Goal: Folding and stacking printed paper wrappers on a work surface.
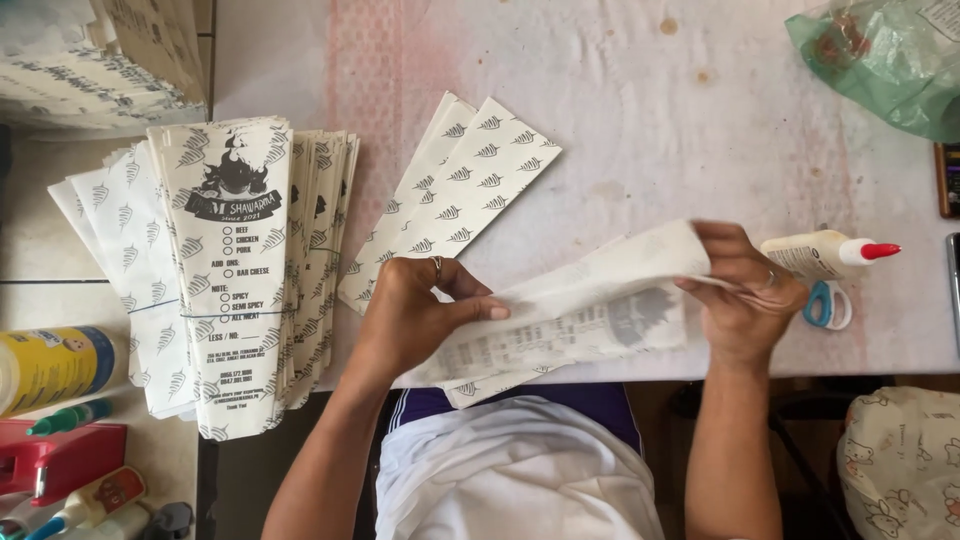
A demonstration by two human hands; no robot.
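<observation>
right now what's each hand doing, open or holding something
Left hand: closed on one end of the printed paper bag.
Right hand: closed on the bag's other end.

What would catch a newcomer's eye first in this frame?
Both hands, left hand and right hand, hold a printed paper bag stretched between them at the table's near edge. To the left stands a tall stack of printed paper bags, and a white glue bottle with a red tip lies beside the right hand.
</observation>
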